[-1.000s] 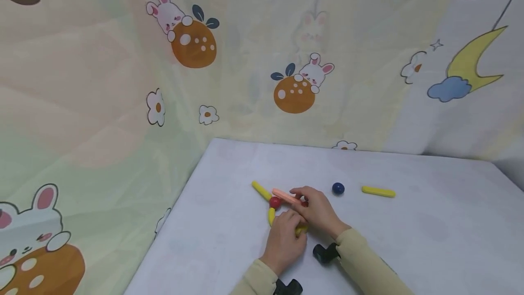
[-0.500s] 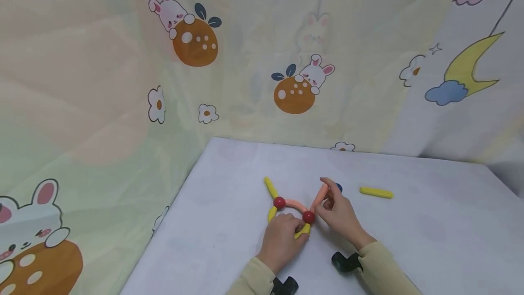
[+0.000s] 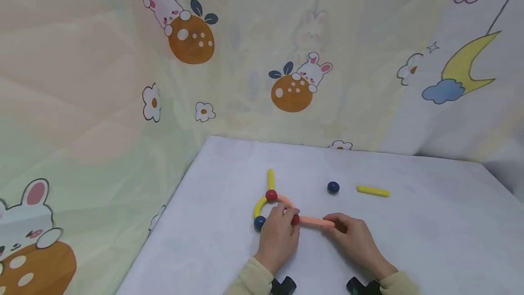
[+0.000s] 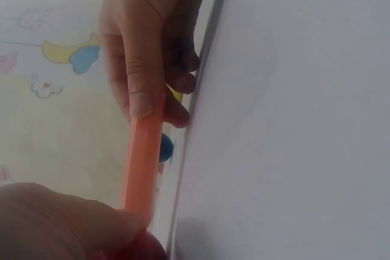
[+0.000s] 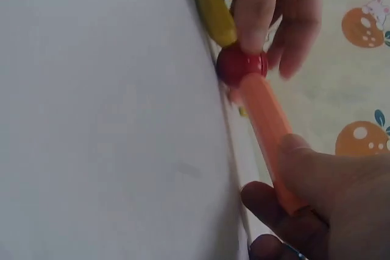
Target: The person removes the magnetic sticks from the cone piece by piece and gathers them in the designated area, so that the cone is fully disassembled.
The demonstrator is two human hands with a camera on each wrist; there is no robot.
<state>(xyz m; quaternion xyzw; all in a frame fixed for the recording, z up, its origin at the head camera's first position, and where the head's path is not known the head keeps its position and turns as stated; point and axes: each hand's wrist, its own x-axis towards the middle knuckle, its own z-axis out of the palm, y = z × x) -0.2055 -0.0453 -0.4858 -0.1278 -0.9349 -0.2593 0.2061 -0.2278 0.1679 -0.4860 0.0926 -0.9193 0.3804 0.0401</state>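
A ring of curved rods and balls lies on the white table, partly under my left hand (image 3: 279, 233). A straight yellow rod (image 3: 271, 179) rises from its upper red ball (image 3: 271, 195). From that ball a curved yellow rod (image 3: 259, 206) runs to a blue ball (image 3: 259, 223), and a curved salmon rod (image 3: 285, 200) runs to a second red ball (image 5: 239, 66). My left fingers grip this second ball. A straight salmon rod (image 3: 313, 221) meets it and points right; my right hand (image 3: 358, 240) pinches the rod's far end between thumb and fingers. The left hand covers the ring's lower right.
Behind the hands, a loose dark blue ball (image 3: 333, 188) and a straight yellow rod (image 3: 373, 191) lie on the white table (image 3: 430, 213). A printed cloth (image 3: 237, 81) hangs along the table's back and left sides. Black wrist cameras sit under both wrists.
The ring has turned clockwise, exposing its blue ball. The straight salmon rod has swung from upright to pointing right. My right hand has moved right and down; my left now grips the second red ball.
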